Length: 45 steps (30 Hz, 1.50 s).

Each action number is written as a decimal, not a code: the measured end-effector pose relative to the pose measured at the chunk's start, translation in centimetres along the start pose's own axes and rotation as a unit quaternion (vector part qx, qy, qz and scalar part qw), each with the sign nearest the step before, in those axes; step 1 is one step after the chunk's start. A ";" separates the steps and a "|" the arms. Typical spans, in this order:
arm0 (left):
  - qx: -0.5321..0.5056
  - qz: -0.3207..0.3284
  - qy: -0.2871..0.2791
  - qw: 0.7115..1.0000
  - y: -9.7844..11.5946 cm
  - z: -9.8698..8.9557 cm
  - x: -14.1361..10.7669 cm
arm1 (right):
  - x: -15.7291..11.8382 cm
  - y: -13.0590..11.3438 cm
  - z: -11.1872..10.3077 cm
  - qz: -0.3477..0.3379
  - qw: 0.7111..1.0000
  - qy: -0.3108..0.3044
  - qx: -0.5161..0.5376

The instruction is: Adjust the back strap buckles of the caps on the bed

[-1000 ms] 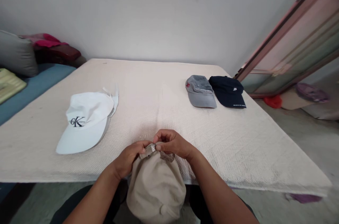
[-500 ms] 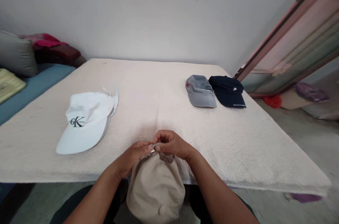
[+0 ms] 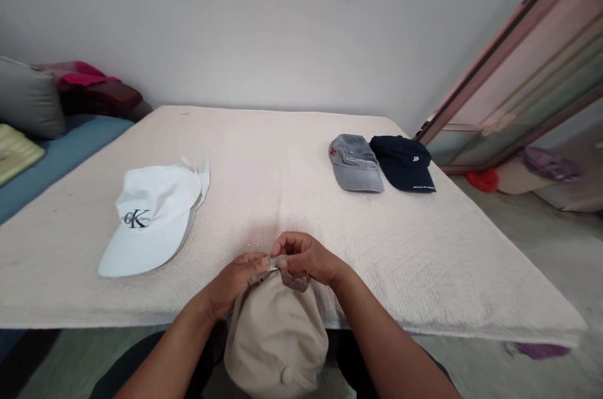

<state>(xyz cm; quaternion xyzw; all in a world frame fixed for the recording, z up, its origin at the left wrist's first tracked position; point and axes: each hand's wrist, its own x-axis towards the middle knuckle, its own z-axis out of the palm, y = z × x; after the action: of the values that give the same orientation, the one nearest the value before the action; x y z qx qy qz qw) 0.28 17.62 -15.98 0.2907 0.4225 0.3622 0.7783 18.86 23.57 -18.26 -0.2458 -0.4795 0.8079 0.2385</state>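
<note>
A beige baseball cap [image 3: 277, 336] hangs over the near edge of the table, its crown towards me and its back strap at the top. My left hand [image 3: 245, 276] pinches the strap beside a small metal buckle [image 3: 272, 265]. On the other side of the buckle, my right hand [image 3: 304, 257] grips the strap between thumb and fingers. Both hands are closed and nearly touch each other. The fingers cover part of the strap, and the cap's brim is out of sight.
A white cap [image 3: 153, 217] with black lettering lies left on the cloth-covered table [image 3: 264, 160]. Far right, a grey cap [image 3: 355, 163] rests against a navy cap [image 3: 404, 163]. Behind the table is a wall [image 3: 235, 34]; a grey cushion [image 3: 28, 97] sits at the left.
The fingers have shifted slightly at the strap, and more of the metal buckle shows between them. The other caps lie as before.
</note>
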 end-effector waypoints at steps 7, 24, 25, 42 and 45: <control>-0.001 -0.007 -0.032 0.999 0.1 0.1 0.0 | 0.0 -0.1 0.1 0.002 1.000 -0.003 0.020; 0.030 -0.004 -0.021 0.999 0.5 -0.8 -0.4 | 0.2 -0.3 0.0 -0.017 0.997 -0.029 -0.066; 0.024 -0.007 -0.026 0.999 0.6 -0.9 -0.5 | 0.2 -0.3 0.0 -0.009 0.998 -0.024 -0.065; 0.035 0.009 -0.016 0.999 0.7 -1.6 -1.1 | 0.2 -0.3 0.4 -0.012 1.000 0.003 0.007; 0.011 -0.006 -0.008 1.000 0.6 -1.7 -1.0 | 0.2 -0.5 0.6 -0.007 1.000 0.004 0.019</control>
<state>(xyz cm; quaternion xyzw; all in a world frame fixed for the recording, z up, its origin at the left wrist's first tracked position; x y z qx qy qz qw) -1.80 17.39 -15.85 0.2997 0.4218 0.3505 0.7807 18.44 23.48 -17.64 -0.2413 -0.4650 0.8142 0.2504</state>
